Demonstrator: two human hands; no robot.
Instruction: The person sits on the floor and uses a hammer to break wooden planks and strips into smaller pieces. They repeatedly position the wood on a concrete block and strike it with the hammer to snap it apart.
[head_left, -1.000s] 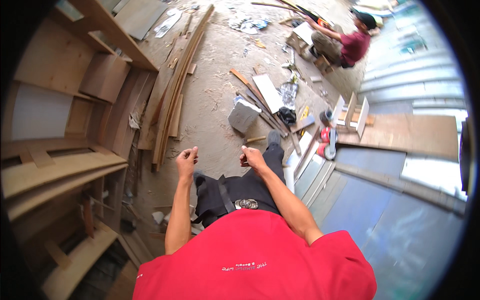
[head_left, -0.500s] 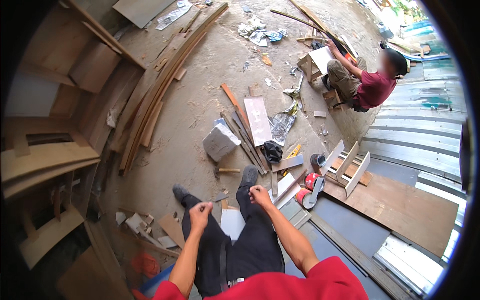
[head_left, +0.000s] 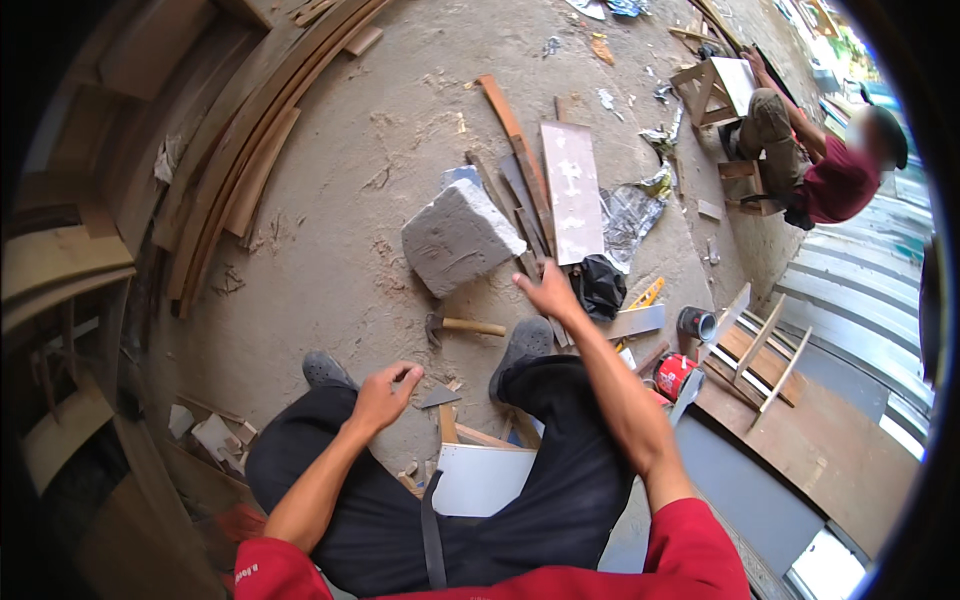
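Note:
My right hand [head_left: 552, 294] reaches forward between a grey stone block [head_left: 458, 238] and a black plastic bag [head_left: 598, 288]. Its thumb and forefinger are apart, over the near ends of several thin wood strips [head_left: 532, 205], and I cannot tell if it touches them. Above my left knee hangs my left hand [head_left: 384, 398], its fingers curled in. Whether anything is inside them is hidden. A hammer [head_left: 468, 326] with a wooden handle lies on the ground between my hands, short of the block. Between my legs stands a small white-topped wooden piece [head_left: 482, 478].
A pale board [head_left: 572, 195] lies beyond the bag. To the right are a yellow-handled tool [head_left: 648, 293], a red can [head_left: 678, 375], a dark can [head_left: 696, 323] and a wooden frame [head_left: 765, 350]. Long planks [head_left: 225, 150] lie left. A co-worker [head_left: 840, 180] sits at far right.
My right hand has moved forward from my knee to the wood strips and its fingers have opened. I have sunk lower and leaned forward, knees spread; the block and hammer look nearer.

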